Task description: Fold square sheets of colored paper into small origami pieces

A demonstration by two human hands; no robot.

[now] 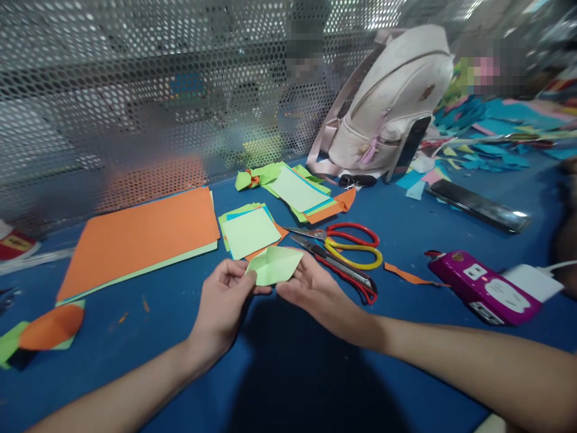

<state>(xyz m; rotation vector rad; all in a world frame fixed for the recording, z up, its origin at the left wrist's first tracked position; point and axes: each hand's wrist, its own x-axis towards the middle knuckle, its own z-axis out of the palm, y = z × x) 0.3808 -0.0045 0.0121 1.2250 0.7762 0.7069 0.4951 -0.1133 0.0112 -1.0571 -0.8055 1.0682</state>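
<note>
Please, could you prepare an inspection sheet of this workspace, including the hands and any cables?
Surface: blue tabletop, small orange scraps on it.
Job's things: creased light-green paper in the hands; square paper stack, scissors and utility knife close by.
Clutter: purple device, phone lying flat, cut paper pile at far right.
Left hand: pinches the paper.
Right hand: at the paper's other end; grip unclear.
Cables: white cable at white block, leaving frame.
Surroundings: perforated metal screen behind; pale backpack upright.
</note>
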